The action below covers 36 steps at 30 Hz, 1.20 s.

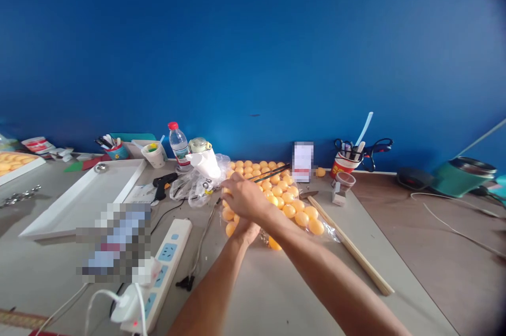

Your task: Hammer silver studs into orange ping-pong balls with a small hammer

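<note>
Two bare hands meet at the left edge of a heap of orange balls (290, 201); head view. Right hand (244, 198) lies on top, back toward the camera, forearm entering from 5 o'clock of the frame. Left hand (245, 231) sits directly beneath it, at its 6 o'clock, forearm entering from 6 o'clock; the wrists cross.

Right grip: fingers curled downward onto the balls at the heap's 9 o'clock side. Whether they clamp a ball or the wrapping cannot be told. Left grip: mostly hidden under the right wrist, against the lowest balls. Apart or together, cannot tell.

Balls lie on the grey worktop (253, 294) inside a clear plastic bag (328, 233), centre of frame. Dark chopsticks (272, 171) rest across the heap at its 12 o'clock. Pale wooden sticks (351, 249) lie at 4 o'clock of the heap, just beside the bag. Crumpled clear wrapping (193, 188) sits at 10 o'clock, with a black glue gun (164, 180) and a water bottle (178, 147) near it. White power strip (168, 259) at 8 o'clock; white tray (79, 199) at 9 o'clock, beyond it. Red cup of scissors (347, 163) at 2 o'clock; green pot (460, 175) well apart at 3 o'clock.
</note>
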Tool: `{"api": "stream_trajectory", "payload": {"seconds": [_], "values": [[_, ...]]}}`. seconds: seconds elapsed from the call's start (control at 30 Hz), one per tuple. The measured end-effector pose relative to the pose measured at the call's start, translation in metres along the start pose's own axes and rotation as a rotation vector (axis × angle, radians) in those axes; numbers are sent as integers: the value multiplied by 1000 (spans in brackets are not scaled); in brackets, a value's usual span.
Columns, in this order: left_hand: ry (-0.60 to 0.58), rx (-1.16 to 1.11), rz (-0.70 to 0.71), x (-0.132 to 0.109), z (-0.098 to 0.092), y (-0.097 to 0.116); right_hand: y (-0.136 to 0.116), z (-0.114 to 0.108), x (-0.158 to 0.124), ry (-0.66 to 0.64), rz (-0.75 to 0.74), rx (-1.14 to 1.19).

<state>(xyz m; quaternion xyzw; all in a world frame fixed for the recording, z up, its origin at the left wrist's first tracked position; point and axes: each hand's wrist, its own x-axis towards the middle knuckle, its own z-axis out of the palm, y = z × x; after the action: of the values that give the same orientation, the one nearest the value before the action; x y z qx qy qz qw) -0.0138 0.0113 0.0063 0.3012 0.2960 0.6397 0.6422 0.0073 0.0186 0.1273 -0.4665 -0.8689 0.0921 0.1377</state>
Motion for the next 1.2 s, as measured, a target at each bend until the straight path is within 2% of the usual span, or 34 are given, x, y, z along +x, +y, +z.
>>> {"api": "stream_trajectory", "payload": {"seconds": [0.1,0.17,0.23,0.3,0.4,0.47,0.57,0.67,0.77,0.93,1.1,1.2], "values": [[-4,-28,-75,-2,4,7,34,-18,4,-25,108,12],[-12,-76,-89,-4,6,15,59,-19,-3,31,158,55],[-28,-120,-98,-4,6,22,83,-13,-21,143,208,121],[-14,-139,-90,-2,6,26,104,-3,-47,206,189,193],[13,-128,-84,0,5,25,123,16,-89,149,181,232],[18,-109,-94,-1,4,22,128,27,-109,93,172,237],[-1,-86,-105,-2,4,19,128,40,-126,91,193,173],[-23,-60,-97,-3,4,19,124,48,-134,119,114,171],[-28,-41,-102,-2,3,18,120,52,-140,156,3,262],[-40,-22,-115,-1,1,15,123,60,-142,145,-2,261],[-66,7,-132,-3,4,13,127,78,-138,281,48,75],[-78,27,-133,-3,6,11,125,85,-140,376,61,73]]}}
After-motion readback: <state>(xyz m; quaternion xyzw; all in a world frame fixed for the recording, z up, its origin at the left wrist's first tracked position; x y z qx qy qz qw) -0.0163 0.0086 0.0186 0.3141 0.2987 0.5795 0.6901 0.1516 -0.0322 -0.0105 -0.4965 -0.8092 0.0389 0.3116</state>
